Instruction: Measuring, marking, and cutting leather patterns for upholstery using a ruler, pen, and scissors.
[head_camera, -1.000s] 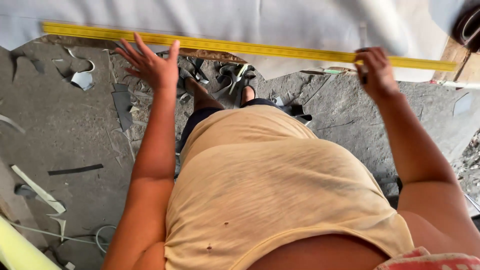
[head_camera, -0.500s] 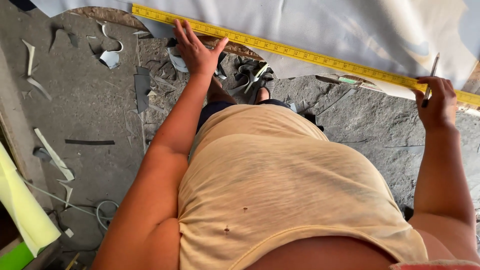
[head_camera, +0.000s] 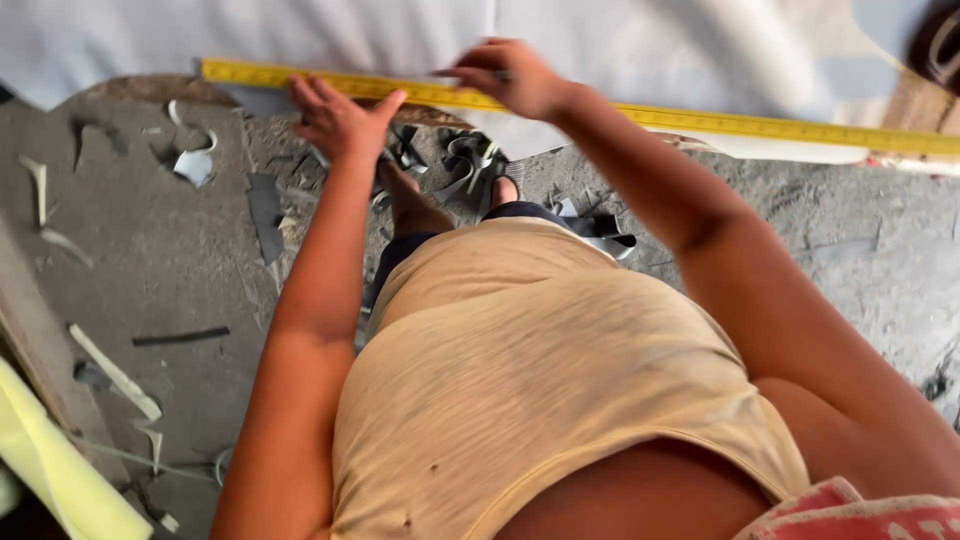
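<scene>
Both hands on yellow ruler (head_camera: 700, 118), left hand (head_camera: 335, 118) fingers spread, right hand (head_camera: 505, 75) fingers curled.

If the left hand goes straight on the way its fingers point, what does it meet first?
The left hand points up and away from the body. Its fingertips already lie at the yellow ruler, so it would meet that first, then the white sheet behind. Contact itself is unclear.

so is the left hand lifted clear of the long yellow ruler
No, the left hand presses its fingers on the long yellow ruler lying along the white sheet.
</scene>
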